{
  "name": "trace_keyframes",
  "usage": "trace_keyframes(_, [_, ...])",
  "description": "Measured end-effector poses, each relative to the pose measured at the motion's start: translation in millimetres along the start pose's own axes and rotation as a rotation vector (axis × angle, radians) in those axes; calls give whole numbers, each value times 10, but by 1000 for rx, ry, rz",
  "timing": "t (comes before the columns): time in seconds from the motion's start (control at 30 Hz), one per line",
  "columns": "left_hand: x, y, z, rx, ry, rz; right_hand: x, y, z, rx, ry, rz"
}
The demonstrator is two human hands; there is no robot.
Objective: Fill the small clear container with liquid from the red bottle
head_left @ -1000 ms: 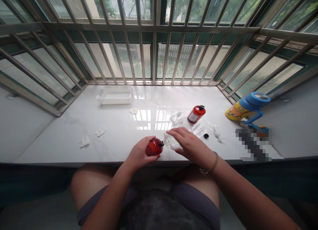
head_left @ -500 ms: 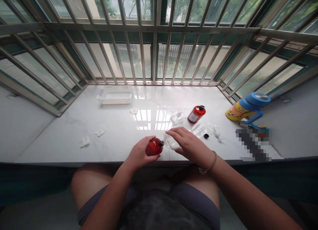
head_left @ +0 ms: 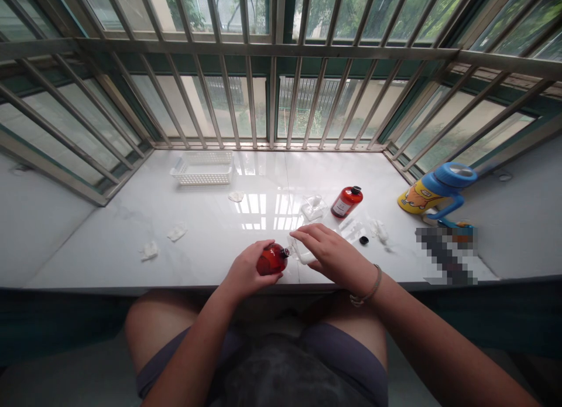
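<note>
My left hand is wrapped round an uncapped red bottle, tipped so its dark neck points right. Against that neck rests the mouth of a clear bottle, tilted toward it and gripped by my right hand. My right fingers cover much of the clear bottle, so any liquid in it is hard to make out. A small black cap lies to the right of my right hand. Behind it stands a second red bottle with a white label and a black cap.
A white perforated basket sits at the back left of the white counter. Crumpled tissues lie about. A clear plastic piece is behind my hands. At the right stands a blue and yellow flask. Metal bars close off the back.
Hardly anything differs. My right hand and the clear bottle have shifted very slightly; both bottles stay mouth to mouth.
</note>
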State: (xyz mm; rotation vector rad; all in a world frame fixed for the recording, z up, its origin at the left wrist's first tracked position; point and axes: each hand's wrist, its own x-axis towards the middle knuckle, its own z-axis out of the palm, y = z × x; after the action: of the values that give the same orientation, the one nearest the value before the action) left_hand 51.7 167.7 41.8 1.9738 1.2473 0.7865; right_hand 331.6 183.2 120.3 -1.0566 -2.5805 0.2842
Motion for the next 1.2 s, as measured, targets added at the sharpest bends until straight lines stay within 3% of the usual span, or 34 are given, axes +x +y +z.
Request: trace_keyframes(1.2, [-3,-3,4,-7,8,-18,38,-16,-29,-66,7,-20])
